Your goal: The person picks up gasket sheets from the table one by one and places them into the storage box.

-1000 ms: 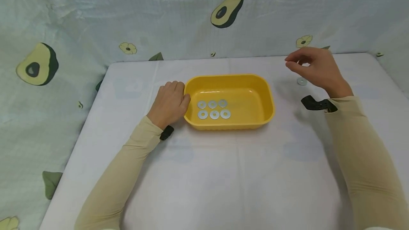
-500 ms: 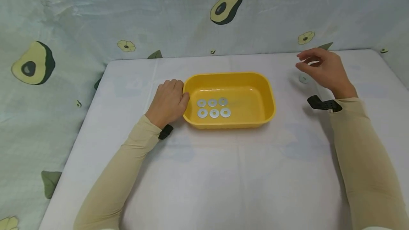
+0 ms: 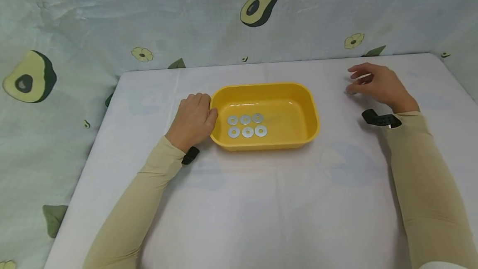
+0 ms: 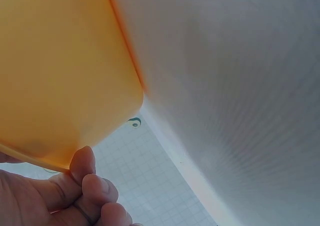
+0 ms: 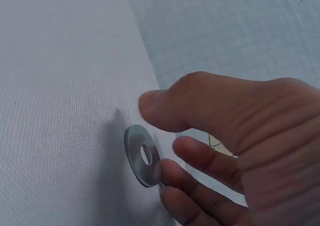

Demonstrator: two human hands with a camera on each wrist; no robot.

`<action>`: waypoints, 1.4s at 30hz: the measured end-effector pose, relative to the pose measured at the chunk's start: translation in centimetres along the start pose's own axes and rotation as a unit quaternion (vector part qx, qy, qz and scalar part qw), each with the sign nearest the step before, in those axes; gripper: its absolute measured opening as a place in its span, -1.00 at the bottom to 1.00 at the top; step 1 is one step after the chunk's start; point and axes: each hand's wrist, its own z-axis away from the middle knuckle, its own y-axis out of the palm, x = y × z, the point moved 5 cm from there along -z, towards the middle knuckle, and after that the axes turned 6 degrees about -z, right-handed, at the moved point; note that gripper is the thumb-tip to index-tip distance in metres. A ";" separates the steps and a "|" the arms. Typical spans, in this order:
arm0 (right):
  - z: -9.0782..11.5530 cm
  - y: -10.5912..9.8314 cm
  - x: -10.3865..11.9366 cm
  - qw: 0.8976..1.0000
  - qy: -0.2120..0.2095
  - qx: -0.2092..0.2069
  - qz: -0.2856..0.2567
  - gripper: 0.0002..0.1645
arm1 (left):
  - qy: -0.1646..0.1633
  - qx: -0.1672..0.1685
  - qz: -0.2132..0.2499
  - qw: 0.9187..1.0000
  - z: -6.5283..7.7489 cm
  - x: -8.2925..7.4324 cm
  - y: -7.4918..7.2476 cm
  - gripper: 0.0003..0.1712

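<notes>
A yellow plastic tray (image 3: pixel 287 142) stands on the white cloth, with several flat metal washers (image 3: pixel 247 132) in two rows in its left part. My left hand (image 3: pixel 193 119) grips the tray's left rim; in the left wrist view, curled fingers (image 4: pixel 87 198) press against the rim from outside. At the far right, my right hand (image 3: pixel 381 84) is low over the table beside a single washer (image 5: pixel 142 156). Thumb and fingers are apart around that washer, and one fingertip appears to touch its edge. From the head view the hand mostly hides this washer.
The white-covered table (image 3: pixel 261 211) ends at a back edge just behind the right hand. A fabric backdrop (image 3: pixel 201 15) with avocado prints hangs behind and at the left. Black straps (image 3: pixel 381 118) sit at both wrists.
My right hand has moved slightly right and down onto the loose washer, and its fingers have spread a little. The left hand keeps its grip on the tray; the head view has shifted slightly.
</notes>
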 end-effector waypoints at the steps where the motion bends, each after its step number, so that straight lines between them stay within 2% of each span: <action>1: 0.0 0.1 -0.1 1.000 -0.002 0.013 0.006 -0.16 | 0.001 -0.002 0.000 1.000 0.0 0.0 0.0 -0.66; 5: 0.0 0.2 -0.5 0.998 -0.007 0.043 0.036 -0.21 | 0.002 -0.005 0.001 1.000 0.0 0.0 0.0 -0.67; 10: 0.3 0.1 -0.6 0.997 -0.013 0.051 0.056 -0.31 | 0.003 -0.006 0.001 1.000 -0.1 -0.2 0.0 -0.67; 14: 0.4 0.1 -0.4 0.996 -0.017 0.054 0.065 -0.32 | 0.001 -0.002 -0.003 1.000 -0.1 -0.2 0.0 -0.67; 24: 0.4 -0.1 -0.3 0.995 -0.029 0.048 0.088 -0.34 | 0.004 -0.002 -0.002 1.000 -0.3 -0.3 0.2 -0.66; 42: 0.3 0.0 0.5 0.991 -0.063 0.022 0.118 -0.53 | 0.004 0.001 -0.007 1.000 -0.2 -0.3 -0.1 -0.65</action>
